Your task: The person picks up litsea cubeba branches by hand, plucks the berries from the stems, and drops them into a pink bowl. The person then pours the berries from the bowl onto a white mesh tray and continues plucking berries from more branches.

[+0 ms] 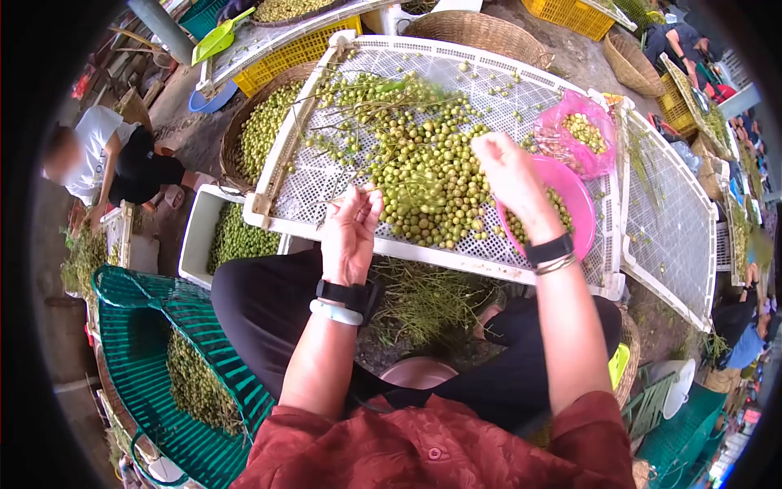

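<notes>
Small round yellow-green fruits lie heaped on a white mesh tray across my lap. Thin twigs with fruits on them spread over its upper left. My left hand, at the tray's near edge, has its fingers pinched together on a thin stem. My right hand is over the right side of the heap, beside a pink bowl partly filled with fruits. Its fingers are closed, and what they hold is hidden. Behind the bowl sits a pink plastic bag with fruits in it.
A wicker basket of fruits and a white bin stand left of the tray. A green basket is at lower left. Stripped twigs lie between my legs. Another person sits at left; a second mesh tray adjoins at right.
</notes>
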Tool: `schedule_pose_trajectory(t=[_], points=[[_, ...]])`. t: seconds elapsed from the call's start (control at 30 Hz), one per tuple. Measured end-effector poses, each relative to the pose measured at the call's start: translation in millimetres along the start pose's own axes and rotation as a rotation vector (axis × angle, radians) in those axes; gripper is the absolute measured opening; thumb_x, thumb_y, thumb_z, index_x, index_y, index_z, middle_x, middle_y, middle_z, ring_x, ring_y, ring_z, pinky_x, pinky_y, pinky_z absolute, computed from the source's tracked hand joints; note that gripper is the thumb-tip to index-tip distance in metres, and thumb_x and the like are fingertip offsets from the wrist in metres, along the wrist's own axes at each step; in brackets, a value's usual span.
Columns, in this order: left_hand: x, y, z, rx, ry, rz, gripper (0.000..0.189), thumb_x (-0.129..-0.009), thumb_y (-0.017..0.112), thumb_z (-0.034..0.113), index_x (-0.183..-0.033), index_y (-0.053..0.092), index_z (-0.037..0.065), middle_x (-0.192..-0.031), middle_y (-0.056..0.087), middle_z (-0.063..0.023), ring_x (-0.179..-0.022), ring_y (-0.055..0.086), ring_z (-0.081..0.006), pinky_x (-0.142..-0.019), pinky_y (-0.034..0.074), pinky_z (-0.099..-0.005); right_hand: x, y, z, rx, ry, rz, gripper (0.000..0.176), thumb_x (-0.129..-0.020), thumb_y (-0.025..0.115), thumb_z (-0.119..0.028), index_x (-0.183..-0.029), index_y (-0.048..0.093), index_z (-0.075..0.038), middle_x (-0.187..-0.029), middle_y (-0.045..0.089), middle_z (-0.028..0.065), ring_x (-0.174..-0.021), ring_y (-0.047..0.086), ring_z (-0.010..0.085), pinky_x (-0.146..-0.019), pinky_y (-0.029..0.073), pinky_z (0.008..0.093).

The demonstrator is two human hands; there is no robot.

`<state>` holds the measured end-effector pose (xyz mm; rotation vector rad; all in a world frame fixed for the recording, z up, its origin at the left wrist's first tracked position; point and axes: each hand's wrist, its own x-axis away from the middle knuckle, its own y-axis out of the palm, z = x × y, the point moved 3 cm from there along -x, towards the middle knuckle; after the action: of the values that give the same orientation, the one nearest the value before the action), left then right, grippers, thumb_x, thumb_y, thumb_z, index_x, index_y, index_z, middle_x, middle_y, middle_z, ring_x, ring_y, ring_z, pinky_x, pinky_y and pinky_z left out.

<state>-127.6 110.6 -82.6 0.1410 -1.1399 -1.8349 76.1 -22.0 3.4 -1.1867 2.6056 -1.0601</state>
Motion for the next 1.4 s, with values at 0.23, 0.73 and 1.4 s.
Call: schedule_pose_trajectory(t=[0.23, 0.73, 1.4], points=[[29.3, 7.7, -4.0, -0.32, -0.226, -0.08, 0.028, -0.096, 0.053, 0.028, -0.098, 0.058, 0.001, -0.097, 0.066, -0.0152, -0.086, 0.066, -0.0213, -0.075, 0.055, -0.0291, 11.0, 63.2, 34.0, -0.867, 0.018, -0.232, 0.031, -0.092, 0.06, -0.026, -0.11, 0.057, -0.002, -0.09, 0.058, 0.0036, -0.069, 0.059, 0.0112, -0.054, 0.049, 0.0231], [29.4, 95.8, -16.0, -1.286, 0.415, -0.5, 0.02, -0.086, 0.063, 0.012, -0.102, 0.062, 0.0, -0.071, 0.063, -0.0051, -0.061, 0.06, -0.0146, -0.059, 0.049, -0.0274, 22.7, 15.7, 11.2, -1.048, -0.025, -0.268, 0.035, -0.096, 0.051, -0.031, -0.11, 0.056, 0.0, -0.094, 0.062, 0.0091, -0.074, 0.065, 0.015, -0.061, 0.055, 0.0265], [21.1, 111.7, -30.5, -0.514, -0.14, -0.636, 0.014, -0.094, 0.056, 0.015, -0.101, 0.058, 0.003, -0.08, 0.059, -0.0023, -0.075, 0.058, -0.0136, -0.077, 0.047, -0.0286, 34.9, -52.2, 5.6, -0.571, -0.342, 0.031, 0.018, -0.091, 0.059, -0.012, -0.105, 0.065, -0.003, -0.084, 0.064, -0.0011, -0.069, 0.056, 0.0059, -0.064, 0.048, 0.0211]])
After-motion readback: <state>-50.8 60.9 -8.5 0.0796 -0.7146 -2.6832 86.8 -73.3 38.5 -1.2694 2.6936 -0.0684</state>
